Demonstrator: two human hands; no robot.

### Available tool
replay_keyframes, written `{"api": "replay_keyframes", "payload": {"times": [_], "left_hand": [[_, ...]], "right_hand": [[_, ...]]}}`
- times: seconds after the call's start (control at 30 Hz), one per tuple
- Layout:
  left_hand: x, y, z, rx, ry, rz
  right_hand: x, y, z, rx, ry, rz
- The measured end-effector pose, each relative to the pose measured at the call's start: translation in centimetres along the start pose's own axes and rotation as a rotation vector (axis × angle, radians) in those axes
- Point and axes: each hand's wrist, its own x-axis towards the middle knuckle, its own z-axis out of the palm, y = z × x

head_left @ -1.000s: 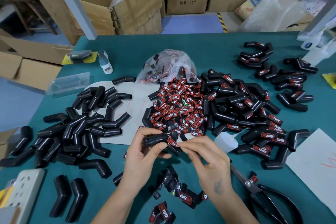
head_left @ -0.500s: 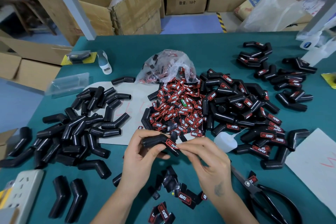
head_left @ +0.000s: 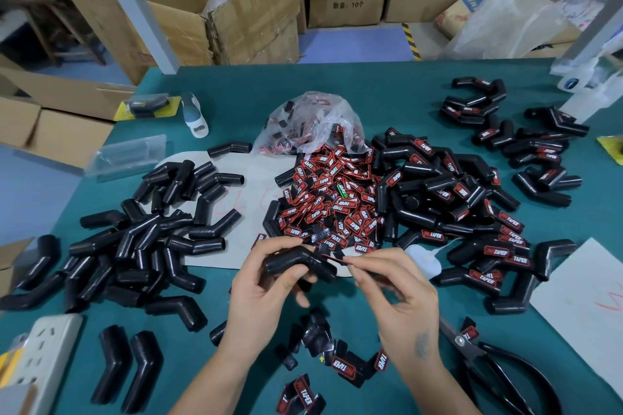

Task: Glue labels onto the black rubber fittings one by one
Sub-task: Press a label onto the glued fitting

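Far left: I'm seeing a power strip (head_left: 40,357) at the table edge, then the pile of bare fittings (head_left: 135,246) spreading across the green table (head_left: 387,104), none of them labelled yet.

Centre-left: my left hand (head_left: 266,283) is gripping one bent black fitting (head_left: 296,263), fingers curling over it and thumb underneath, holding it up above the table in front of the label heap (head_left: 333,199).

Centre-right: my right hand (head_left: 397,290) is pinching a label (head_left: 337,258) between thumb and fingertips, its free end just touching the fitting's right leg. I can't tell whether the label is seated down flat; it's showing edge-on. I also can't tell whether glue is already on it.

Doing this step well, as I'm judging it: keeping the left grip off the label area, rotating the flat of the leg up toward the camera, laying the label along the leg's axis, then pressing from one end to the other so no corner is lifting. Checking squareness before the glue is grabbing.

Right of the hands: the glue bottle (head_left: 423,259) is lying on its side near the right hand, scissors (head_left: 499,371) are sitting at lower right, and the finished fittings (head_left: 472,212) with red labels are piling up beyond.
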Motion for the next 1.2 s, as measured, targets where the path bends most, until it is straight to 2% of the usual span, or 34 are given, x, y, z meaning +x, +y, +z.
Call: {"api": "replay_keyframes", "payload": {"times": [0.27,0.57,0.83,0.97,1.2], "left_hand": [[0.4,-0.6,-0.8,-0.054,-0.141,-0.158],[0.3,-0.1,-1.1,-0.075,-0.188,-0.18],[0.3,0.2,-1.1,-0.072,-0.271,-0.29],[0.4,0.2,-1.0,0.076,-0.262,-0.272],[0.9,0.3,-2.1,0.387,-0.255,-0.086]], "right_hand": [[0.0,0.1,0.0,-0.01,0.011,-0.025],[-0.1,1.2,-0.2,-0.344,0.094,-0.404],[-0.5,3.0,-0.2,-0.465,0.05,-0.521],[-0.4,3.2,-0.2,-0.498,0.047,-0.541],[-0.3,2.7,-0.4,-0.5,0.002,-0.555]]}}
